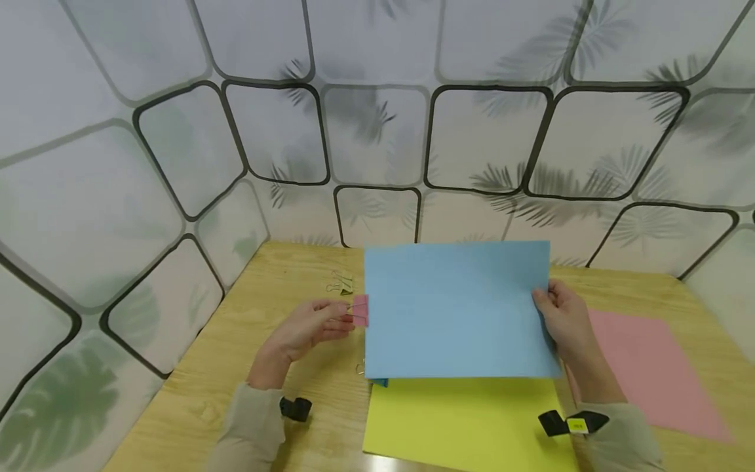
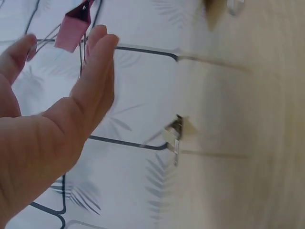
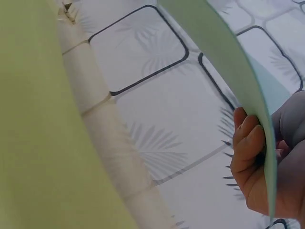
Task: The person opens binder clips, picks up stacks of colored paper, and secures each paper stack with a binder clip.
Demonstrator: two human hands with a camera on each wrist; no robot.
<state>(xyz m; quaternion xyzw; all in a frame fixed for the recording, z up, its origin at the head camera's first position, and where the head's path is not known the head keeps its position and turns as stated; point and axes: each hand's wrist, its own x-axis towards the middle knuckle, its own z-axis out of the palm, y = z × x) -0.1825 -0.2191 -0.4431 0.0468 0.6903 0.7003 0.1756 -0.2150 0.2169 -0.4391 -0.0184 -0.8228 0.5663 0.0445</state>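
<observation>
A light blue sheet of paper (image 1: 454, 308) is held up above the table in the head view. My right hand (image 1: 566, 321) grips its right edge, thumb in front; the right wrist view shows the curled fingers (image 3: 248, 148) behind the sheet. At the sheet's left edge sits a pink binder clip (image 1: 360, 310). My left hand (image 1: 309, 328) pinches the clip's wire handles, with thumb and fingers on opposite sides of the clip (image 2: 74, 32) in the left wrist view. Below the blue sheet lies a yellow sheet (image 1: 466, 419), its upper part hidden.
A blue clip (image 1: 380, 382) shows partly at the yellow sheet's left edge. Gold binder clips (image 1: 342, 283) stand on the wooden table (image 1: 206, 393) beyond my left hand. Pink paper (image 1: 660, 373) lies at the right. A patterned wall covering (image 1: 377, 131) borders the table.
</observation>
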